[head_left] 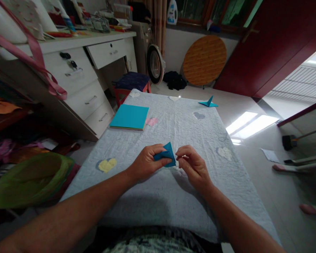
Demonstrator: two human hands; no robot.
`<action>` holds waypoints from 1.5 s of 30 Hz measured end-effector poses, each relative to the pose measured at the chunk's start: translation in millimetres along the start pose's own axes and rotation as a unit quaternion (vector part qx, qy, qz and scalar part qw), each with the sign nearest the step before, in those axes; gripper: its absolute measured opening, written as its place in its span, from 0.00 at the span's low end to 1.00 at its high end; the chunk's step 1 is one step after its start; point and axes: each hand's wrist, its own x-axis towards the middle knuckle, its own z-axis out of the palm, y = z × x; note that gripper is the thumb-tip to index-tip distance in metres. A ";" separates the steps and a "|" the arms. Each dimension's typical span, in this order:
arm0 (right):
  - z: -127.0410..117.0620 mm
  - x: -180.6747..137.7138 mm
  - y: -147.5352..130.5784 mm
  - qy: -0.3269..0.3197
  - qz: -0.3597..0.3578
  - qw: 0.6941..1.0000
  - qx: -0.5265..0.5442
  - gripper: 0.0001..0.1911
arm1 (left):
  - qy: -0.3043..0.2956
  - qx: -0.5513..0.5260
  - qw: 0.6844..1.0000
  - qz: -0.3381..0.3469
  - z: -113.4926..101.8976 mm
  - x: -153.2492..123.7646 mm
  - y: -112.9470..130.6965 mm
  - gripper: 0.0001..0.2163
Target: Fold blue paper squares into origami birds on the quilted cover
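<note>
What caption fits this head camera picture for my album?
Left hand grips folded blue paper, right hand at its edge, over quilted table.

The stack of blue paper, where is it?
In the head view, the stack of blue paper lies far left on the table, beside a pink heart patch.

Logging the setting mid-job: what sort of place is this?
Most likely a room in a home: a white desk with drawers, a front-loading washing machine by the curtain, and a quilt-covered table where the left hand holds folded blue paper.
</note>
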 end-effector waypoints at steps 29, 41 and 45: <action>7.2 0.4 13.9 0.024 0.094 0.995 -0.019 0.09 | 0.135 -0.116 0.983 -0.037 9.3 -3.7 -0.6 0.18; 3.6 2.1 10.5 -0.029 0.123 0.991 -0.053 0.03 | 0.071 -0.107 0.990 -0.055 4.6 -4.1 -0.1 0.16; 3.3 2.9 8.1 -0.014 0.049 0.995 -0.080 0.04 | 0.044 -0.016 0.999 -0.020 2.9 -4.0 -1.2 0.10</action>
